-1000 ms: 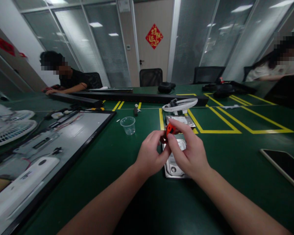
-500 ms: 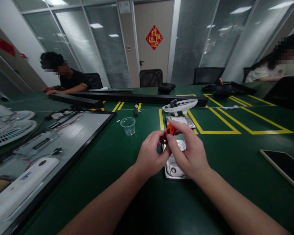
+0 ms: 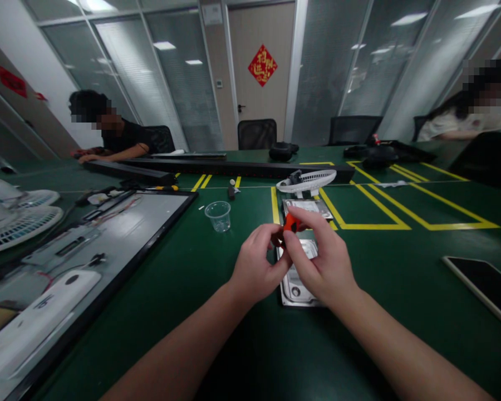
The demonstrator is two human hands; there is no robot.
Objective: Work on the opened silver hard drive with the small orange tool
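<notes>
Between the thumb and fingers of my right hand (image 3: 323,250) is the orange-and-black handle of a screwdriver (image 3: 291,223); its lower part is hidden. My left hand (image 3: 261,256) is closed around the tool just below the handle, its fingertips partly covered. Both hands hover over a silver hard drive (image 3: 295,292) lying on the green table (image 3: 171,312), and they hide much of its upper half. A second hard drive (image 3: 317,207) lies just behind, partly covered by my right fingers.
Left of my hands stands a clear plastic cup (image 3: 217,216). A large opened panel (image 3: 150,217) fills the left side, with white fan parts (image 3: 33,225) beyond. A white fan guard (image 3: 313,181) and a long black bar (image 3: 242,168) lie behind; a phone (image 3: 484,284) is at right. Two people sit across.
The screwdriver handle has turned slightly in my right fingers, its black patch showing at a different place. Both hands stay nearly where they were.
</notes>
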